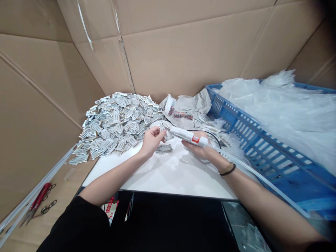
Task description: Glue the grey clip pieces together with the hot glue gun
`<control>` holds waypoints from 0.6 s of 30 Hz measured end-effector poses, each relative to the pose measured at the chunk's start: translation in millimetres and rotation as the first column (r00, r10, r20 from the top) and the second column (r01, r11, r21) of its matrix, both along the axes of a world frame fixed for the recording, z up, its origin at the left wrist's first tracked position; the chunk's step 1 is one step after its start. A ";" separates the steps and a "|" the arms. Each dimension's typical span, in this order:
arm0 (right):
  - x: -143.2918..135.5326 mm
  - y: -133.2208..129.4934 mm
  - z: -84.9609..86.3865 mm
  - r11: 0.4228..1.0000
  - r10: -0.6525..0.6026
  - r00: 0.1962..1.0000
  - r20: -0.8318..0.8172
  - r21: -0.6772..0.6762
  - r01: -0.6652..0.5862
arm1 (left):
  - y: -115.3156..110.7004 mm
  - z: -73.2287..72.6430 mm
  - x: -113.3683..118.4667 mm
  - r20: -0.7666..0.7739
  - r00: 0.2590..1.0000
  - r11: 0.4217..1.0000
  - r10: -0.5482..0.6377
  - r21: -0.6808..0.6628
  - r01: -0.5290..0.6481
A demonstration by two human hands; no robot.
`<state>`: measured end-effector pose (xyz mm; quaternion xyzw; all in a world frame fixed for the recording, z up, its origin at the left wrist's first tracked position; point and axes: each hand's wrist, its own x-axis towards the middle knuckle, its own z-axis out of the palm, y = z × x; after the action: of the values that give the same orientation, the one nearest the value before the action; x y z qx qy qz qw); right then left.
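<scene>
My left hand pinches a small grey-white pointed plastic piece above the white tabletop. My right hand is wrapped from below around a white cylindrical handheld tool with a red label. The tool's narrow tip meets or nearly meets the piece; I cannot tell whether they touch. A pale hose trails from the tool's rear end along my right forearm. Just below my left fingers, similar plastic pieces lie on the tabletop. A large heap of such pieces rises behind and left of my left hand.
On the right stands a blue plastic crate full of clear plastic bags. A crumpled printed bag lies at the back by the cardboard wall. Red-handled scissors rest on cardboard at lower left. A black cable curves behind my right hand.
</scene>
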<state>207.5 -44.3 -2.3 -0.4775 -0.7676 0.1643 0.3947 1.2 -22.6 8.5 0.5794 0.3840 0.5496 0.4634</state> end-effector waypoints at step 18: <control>0.2 -1.6 -1.1 0.998 -0.044 0.988 -0.148 -0.059 0.036 | -0.5 -1.5 -0.5 0.009 1.000 0.999 -0.028 -0.022 0.029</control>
<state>207.7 -45.8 -3.4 -0.4900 -0.7214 0.2130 0.4406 0.8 -23.1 7.0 0.5773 0.3799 0.5410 0.4793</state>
